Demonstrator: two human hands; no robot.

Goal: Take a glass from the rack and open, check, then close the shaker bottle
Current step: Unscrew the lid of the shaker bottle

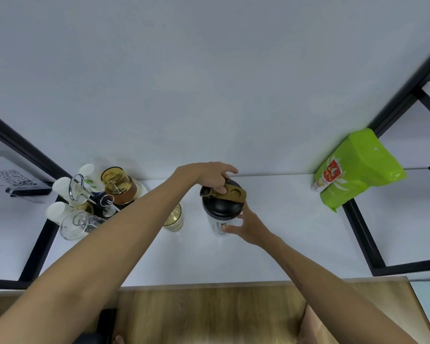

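Observation:
The shaker bottle (220, 219) stands upright on the white table (283, 232), with a pale body, a black lid and a tan flip cap (235, 193). My left hand (212, 176) reaches over from the left and grips the lid and cap from above. My right hand (246, 225) holds the bottle's body from the right side. An amber glass (175, 218) stands upright on the table just left of the bottle, partly hidden by my left forearm. The cup rack (85, 194) at the left holds several upturned cups and glasses.
A green snack pouch (355, 167) leans against the wall at the back right. Black metal frame bars (365, 239) cross the table at left and right. A card with a QR code (13, 180) lies at far left. The table's front edge meets a wooden floor.

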